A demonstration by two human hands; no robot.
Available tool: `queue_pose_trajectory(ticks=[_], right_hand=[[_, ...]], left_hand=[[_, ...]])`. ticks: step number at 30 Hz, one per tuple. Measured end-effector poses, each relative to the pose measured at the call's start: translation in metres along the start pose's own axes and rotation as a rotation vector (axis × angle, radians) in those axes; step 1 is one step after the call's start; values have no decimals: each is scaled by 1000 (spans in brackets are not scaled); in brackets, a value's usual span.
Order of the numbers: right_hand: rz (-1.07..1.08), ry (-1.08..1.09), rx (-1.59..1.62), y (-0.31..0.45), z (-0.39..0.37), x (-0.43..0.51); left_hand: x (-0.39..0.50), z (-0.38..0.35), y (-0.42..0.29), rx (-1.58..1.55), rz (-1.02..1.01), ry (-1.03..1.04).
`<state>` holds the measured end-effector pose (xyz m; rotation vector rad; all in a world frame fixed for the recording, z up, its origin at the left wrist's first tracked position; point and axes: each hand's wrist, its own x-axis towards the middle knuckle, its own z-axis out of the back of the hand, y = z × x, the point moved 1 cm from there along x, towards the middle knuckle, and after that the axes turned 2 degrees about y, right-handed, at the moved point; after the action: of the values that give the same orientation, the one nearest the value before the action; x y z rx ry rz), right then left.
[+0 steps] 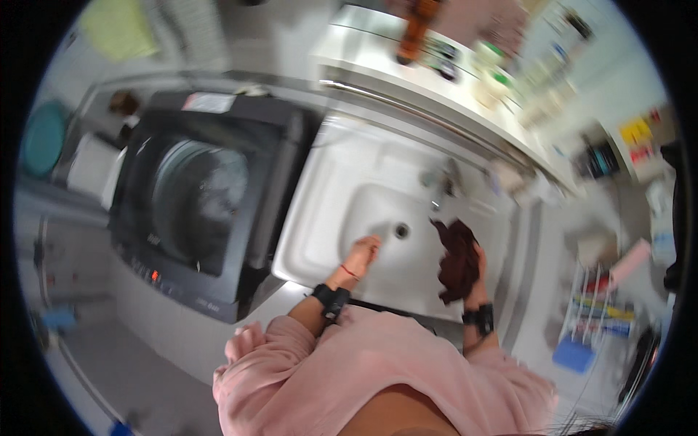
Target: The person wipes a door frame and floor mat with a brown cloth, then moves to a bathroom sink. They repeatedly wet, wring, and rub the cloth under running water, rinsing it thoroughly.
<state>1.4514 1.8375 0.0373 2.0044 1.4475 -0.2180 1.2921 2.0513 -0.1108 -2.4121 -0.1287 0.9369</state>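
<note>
My left hand point(364, 255) hovers over the left part of the basin in a white sink point(381, 163), its fingers blurred and curled; whether they are fully closed does not show. In my right hand point(480, 272) a dark maroon cloth point(458, 261) is gripped, bunched up above the sink's right side. Between the hands lies the round drain point(402, 230). A metal faucet point(444, 185) stands behind the cloth. Black bands wrap both wrists.
Left of the sink stands a dark top-loading washing machine point(267, 201) with foamy water visible in its tub. A white shelf point(371, 43) behind the sink bears bottles and jars. At the right is a white wire rack point(583, 294) with packets and a blue item.
</note>
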Motion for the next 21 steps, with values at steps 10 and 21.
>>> queue_pose_trajectory(ticks=[10,21], right_hand=[[111,292,97,33,-17,37],[124,222,-37,64,-23,59]], left_hand=[[26,-55,-1,204,36,14],[102,-85,28,335,182,-34]])
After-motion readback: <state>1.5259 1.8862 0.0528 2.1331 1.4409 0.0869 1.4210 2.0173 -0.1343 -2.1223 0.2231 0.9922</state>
